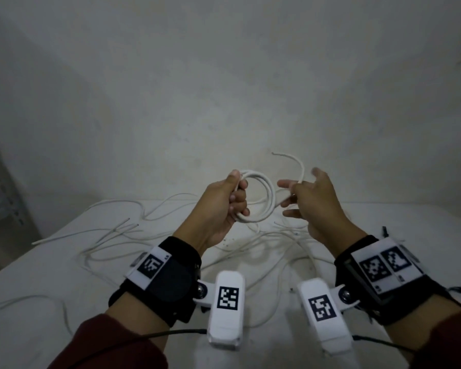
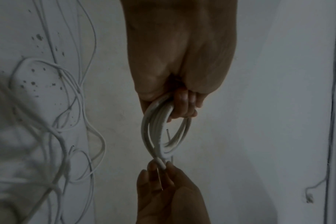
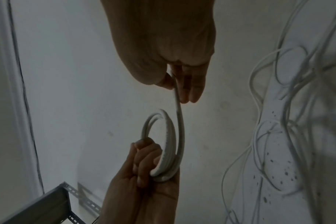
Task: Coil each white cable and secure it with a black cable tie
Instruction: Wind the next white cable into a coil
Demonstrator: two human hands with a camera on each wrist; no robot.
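My left hand (image 1: 228, 201) grips a small coil of white cable (image 1: 268, 195), several loops held upright above the table (image 1: 51, 275). In the left wrist view the coil (image 2: 157, 133) hangs from my curled fingers (image 2: 184, 109). My right hand (image 1: 304, 198) pinches the cable's free tail (image 1: 300, 169) just right of the coil, and the tail curves up past the fingers to a bare end. The right wrist view shows the tail (image 3: 179, 118) running from my thumb and fingers (image 3: 184, 89) down into the coil (image 3: 169, 145). No black cable tie is visible.
Several loose white cables (image 1: 123, 230) sprawl over the white table below both hands and out to the left. A grey perforated metal shelf frame (image 3: 54, 201) stands at the left. A pale wall (image 1: 224, 89) rises behind the table.
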